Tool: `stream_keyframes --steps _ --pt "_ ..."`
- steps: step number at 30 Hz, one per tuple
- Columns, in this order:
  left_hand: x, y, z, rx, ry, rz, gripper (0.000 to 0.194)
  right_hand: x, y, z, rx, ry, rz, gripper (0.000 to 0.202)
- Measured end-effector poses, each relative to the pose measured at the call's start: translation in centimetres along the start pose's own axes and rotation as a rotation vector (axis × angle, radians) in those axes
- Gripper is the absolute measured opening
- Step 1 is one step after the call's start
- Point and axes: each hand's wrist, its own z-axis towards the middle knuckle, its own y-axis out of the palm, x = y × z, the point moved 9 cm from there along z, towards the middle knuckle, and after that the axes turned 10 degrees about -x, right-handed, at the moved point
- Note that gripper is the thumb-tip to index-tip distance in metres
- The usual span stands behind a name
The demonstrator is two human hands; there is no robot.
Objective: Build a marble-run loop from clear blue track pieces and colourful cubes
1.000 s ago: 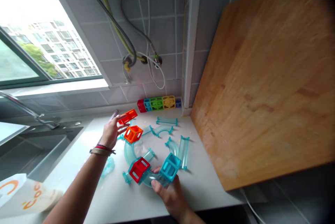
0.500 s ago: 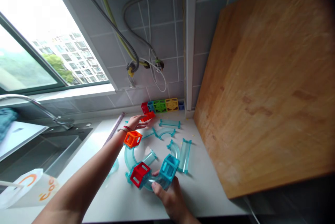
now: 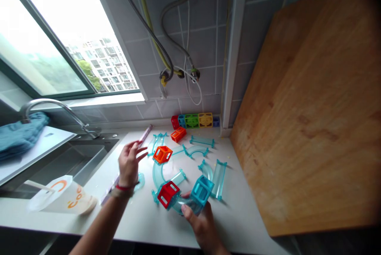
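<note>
My right hand (image 3: 200, 223) grips a clear teal curved track piece (image 3: 190, 206), thumb on top. This curve links a red cube frame (image 3: 168, 194) and a blue cube frame (image 3: 202, 190). My left hand (image 3: 129, 163) hovers left of the track with its fingers apart and nothing in them. Right of its fingertips, an orange cube frame (image 3: 162, 154) sits on the track, at the far end of another teal curve (image 3: 157, 174). Farther back lies a second orange frame (image 3: 178, 134). Behind the left hand a long lilac strip (image 3: 145, 135) is partly hidden.
Loose teal track pieces (image 3: 219, 179) lie around the counter (image 3: 238, 211). Coloured cube frames (image 3: 192, 120) line the back wall. At left are a drink cup (image 3: 64, 195), sink (image 3: 86, 163) and faucet (image 3: 59, 106). A wooden board (image 3: 312, 120) leans at right.
My left hand has come away from the orange frame at the back, moving left and nearer. My right hand keeps its grip on the curve. The whole view has shifted, showing more at left.
</note>
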Motion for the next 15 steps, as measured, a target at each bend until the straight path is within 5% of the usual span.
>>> stream_keyframes --steps 2,5,7,10,13,15 --pt "-0.2 -2.4 -7.7 0.166 0.147 -0.012 0.027 0.0 0.0 -0.1 -0.001 0.004 -0.015 0.045" --pt "-5.6 -2.8 -17.2 0.163 -0.065 0.010 0.039 -0.2 0.2 0.1 -0.047 -0.013 -0.047 0.044" --pt "-8.8 -1.7 -21.1 0.079 -0.183 -0.046 0.055 -0.6 0.8 0.3 -0.126 -0.051 -0.074 0.041" --pt "-10.2 -0.4 -22.8 0.048 -0.242 -0.236 0.063 -1.5 2.1 0.4 -0.205 -0.095 -0.118 0.038" --pt "-9.6 0.1 -22.0 0.102 -0.346 -0.477 0.058 -2.1 4.2 -0.2 -0.252 -0.094 -0.085 0.038" --pt "-8.3 1.0 -21.0 0.036 -0.361 -0.650 0.047 -2.4 5.9 -1.2 -0.306 -0.085 -0.051 0.039"
